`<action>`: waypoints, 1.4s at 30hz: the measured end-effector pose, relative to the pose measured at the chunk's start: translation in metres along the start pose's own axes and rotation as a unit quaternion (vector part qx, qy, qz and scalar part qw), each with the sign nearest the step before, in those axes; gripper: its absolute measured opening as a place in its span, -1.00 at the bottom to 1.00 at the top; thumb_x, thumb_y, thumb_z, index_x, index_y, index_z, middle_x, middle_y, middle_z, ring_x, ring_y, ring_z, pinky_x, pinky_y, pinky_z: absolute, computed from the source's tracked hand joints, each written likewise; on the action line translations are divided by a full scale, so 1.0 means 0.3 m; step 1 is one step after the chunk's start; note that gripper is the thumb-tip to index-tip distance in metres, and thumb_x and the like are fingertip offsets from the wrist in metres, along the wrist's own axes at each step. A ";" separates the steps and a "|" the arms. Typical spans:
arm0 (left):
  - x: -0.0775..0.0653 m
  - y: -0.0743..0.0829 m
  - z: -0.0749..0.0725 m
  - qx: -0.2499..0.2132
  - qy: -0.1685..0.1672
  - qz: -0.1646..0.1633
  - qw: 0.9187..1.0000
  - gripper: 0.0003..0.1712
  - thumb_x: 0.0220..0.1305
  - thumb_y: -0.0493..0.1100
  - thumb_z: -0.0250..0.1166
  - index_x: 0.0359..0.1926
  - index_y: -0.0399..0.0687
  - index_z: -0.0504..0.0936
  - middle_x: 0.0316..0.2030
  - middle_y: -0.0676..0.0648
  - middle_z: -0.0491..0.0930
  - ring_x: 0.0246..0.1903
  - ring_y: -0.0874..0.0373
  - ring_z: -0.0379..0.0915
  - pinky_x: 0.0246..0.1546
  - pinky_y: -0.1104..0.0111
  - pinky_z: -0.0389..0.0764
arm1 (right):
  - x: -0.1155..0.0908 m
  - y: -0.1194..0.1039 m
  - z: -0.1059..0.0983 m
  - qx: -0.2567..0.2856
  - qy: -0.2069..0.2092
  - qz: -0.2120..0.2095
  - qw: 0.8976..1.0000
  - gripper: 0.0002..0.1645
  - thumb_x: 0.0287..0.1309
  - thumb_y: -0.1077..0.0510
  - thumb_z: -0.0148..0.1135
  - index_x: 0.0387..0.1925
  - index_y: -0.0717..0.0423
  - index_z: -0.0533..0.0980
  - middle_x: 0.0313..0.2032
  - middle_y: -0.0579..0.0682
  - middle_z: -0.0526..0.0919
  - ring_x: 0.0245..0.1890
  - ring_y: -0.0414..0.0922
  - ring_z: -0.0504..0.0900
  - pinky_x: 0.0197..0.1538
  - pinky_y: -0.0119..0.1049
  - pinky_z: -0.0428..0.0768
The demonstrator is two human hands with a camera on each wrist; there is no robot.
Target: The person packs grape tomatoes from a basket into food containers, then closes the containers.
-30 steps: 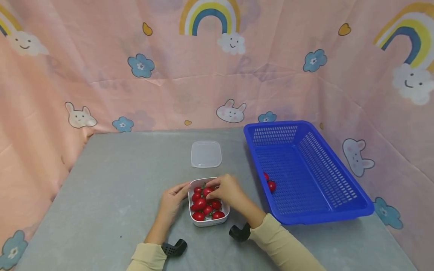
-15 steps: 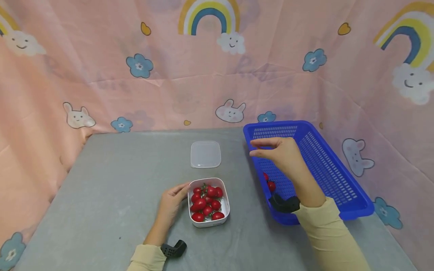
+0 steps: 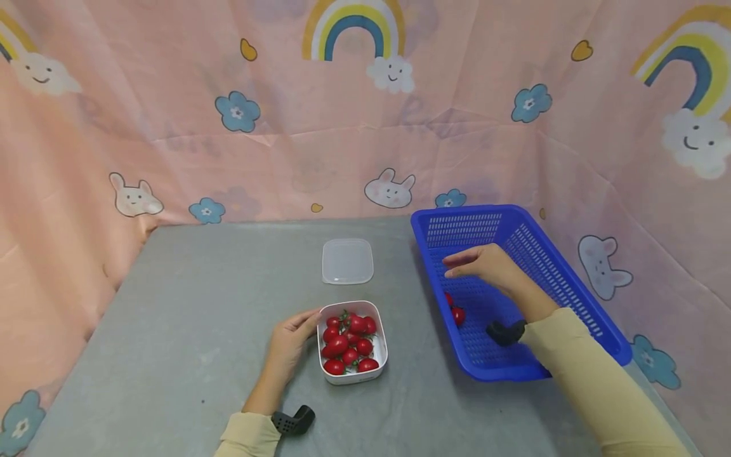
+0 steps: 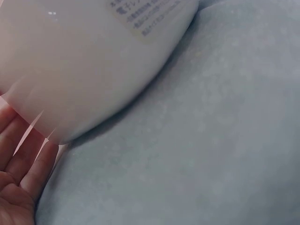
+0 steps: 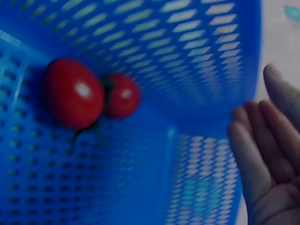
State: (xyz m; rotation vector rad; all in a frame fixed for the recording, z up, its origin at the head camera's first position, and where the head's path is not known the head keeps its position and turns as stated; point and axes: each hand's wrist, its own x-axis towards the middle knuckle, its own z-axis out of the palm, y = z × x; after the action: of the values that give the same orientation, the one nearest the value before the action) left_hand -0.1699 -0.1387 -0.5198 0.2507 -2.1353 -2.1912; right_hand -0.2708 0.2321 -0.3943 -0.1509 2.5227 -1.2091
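Note:
A white square container [image 3: 353, 379] with several red cherry tomatoes [image 3: 337, 344] in it stands on the table. My left hand [image 3: 289, 339] touches its left side near the far corner. In the left wrist view, the fingers [image 4: 40, 171] lie nearly straight against the container wall [image 4: 84, 79]; the thumb is out of sight. Over the blue basket [image 3: 485, 371] hovers my right hand [image 3: 485, 263], thumb and fingers apart and holding nothing. Two cherry tomatoes [image 5: 75, 93] lie below it by the basket wall, apart from the hand.
A clear square lid [image 3: 347, 261] lies flat on the grey table [image 3: 228, 285] behind the container. A pink patterned cloth [image 3: 285, 127] hangs along the back and sides. Each wrist wears a black mount [image 3: 294, 420].
My right hand has left the white container, moved right over the blue basket and then lowered into it. Another tomato shows at the container's right. My left hand stays put.

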 end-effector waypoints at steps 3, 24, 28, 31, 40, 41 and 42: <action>-0.001 -0.001 0.000 0.003 0.001 0.001 1.000 -0.66 0.29 -0.19 0.35 -0.05 -0.41 0.70 -0.21 0.03 0.78 -0.21 0.41 0.61 -0.17 0.53 0.64 | 0.031 0.049 0.001 0.005 -0.036 0.004 0.999 -0.40 0.16 -0.05 0.41 0.17 0.15 0.58 0.14 0.15 0.66 0.30 0.17 0.49 0.41 0.28 0.22; -0.003 0.009 -0.001 0.010 0.000 -0.005 1.000 -0.65 0.29 -0.19 0.34 -0.03 -0.40 0.69 -0.09 -0.23 0.74 -0.22 0.43 0.60 -0.17 0.54 0.62 | 0.096 0.149 0.053 -0.049 -0.107 -0.004 0.993 -0.45 -0.01 0.10 0.54 0.01 0.31 0.65 -0.12 0.12 0.78 -0.07 -0.09 0.70 0.29 0.11 0.46; -0.004 0.008 0.000 0.008 -0.001 -0.004 1.000 -0.65 0.29 -0.19 0.34 -0.03 -0.41 0.69 -0.13 -0.18 0.76 -0.22 0.43 0.60 -0.17 0.55 0.63 | 0.098 0.146 0.049 -0.057 -0.098 0.003 0.994 -0.45 0.00 0.06 0.53 0.02 0.26 0.65 -0.08 0.14 0.77 0.00 0.00 0.68 0.28 0.14 0.46; -0.005 0.004 0.001 0.010 -0.003 -0.001 1.000 -0.65 0.29 -0.19 0.35 -0.04 -0.42 0.69 -0.15 -0.11 0.77 -0.22 0.42 0.61 -0.16 0.54 0.63 | 0.090 0.136 0.025 -0.041 -0.077 0.015 0.996 -0.41 0.06 -0.02 0.49 0.09 0.19 0.63 0.05 0.16 0.71 0.17 0.14 0.60 0.35 0.26 0.33; 0.000 -0.001 -0.002 0.014 -0.004 0.000 1.000 -0.65 0.29 -0.16 0.35 -0.05 -0.38 0.71 -0.20 -0.03 0.78 -0.24 0.39 0.62 -0.17 0.53 0.63 | 0.017 0.003 -0.060 0.025 0.001 0.003 1.000 -0.23 0.05 -0.20 0.46 0.23 0.10 0.54 0.16 0.16 0.65 0.33 0.19 0.42 0.39 0.35 0.22; 0.000 0.000 -0.002 0.014 -0.003 0.000 1.000 -0.65 0.29 -0.16 0.35 -0.05 -0.38 0.70 -0.20 -0.02 0.78 -0.24 0.39 0.62 -0.17 0.53 0.63 | 0.009 -0.019 -0.063 0.027 0.007 -0.004 1.000 -0.23 0.04 -0.20 0.46 0.22 0.09 0.54 0.16 0.15 0.65 0.34 0.18 0.40 0.39 0.34 0.21; 0.000 0.001 -0.002 0.014 -0.003 0.002 1.000 -0.65 0.29 -0.16 0.35 -0.05 -0.39 0.70 -0.21 -0.01 0.78 -0.24 0.40 0.62 -0.17 0.53 0.63 | 0.001 -0.043 -0.063 0.031 0.011 -0.013 0.999 -0.25 0.04 -0.18 0.47 0.21 0.08 0.55 0.16 0.14 0.65 0.35 0.16 0.40 0.40 0.33 0.22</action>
State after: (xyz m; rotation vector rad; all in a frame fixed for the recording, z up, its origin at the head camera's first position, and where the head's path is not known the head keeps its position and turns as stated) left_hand -0.1698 -0.1394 -0.5194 0.2429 -2.1700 -2.1631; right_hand -0.2783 0.2377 -0.3736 -0.1557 2.5055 -1.3034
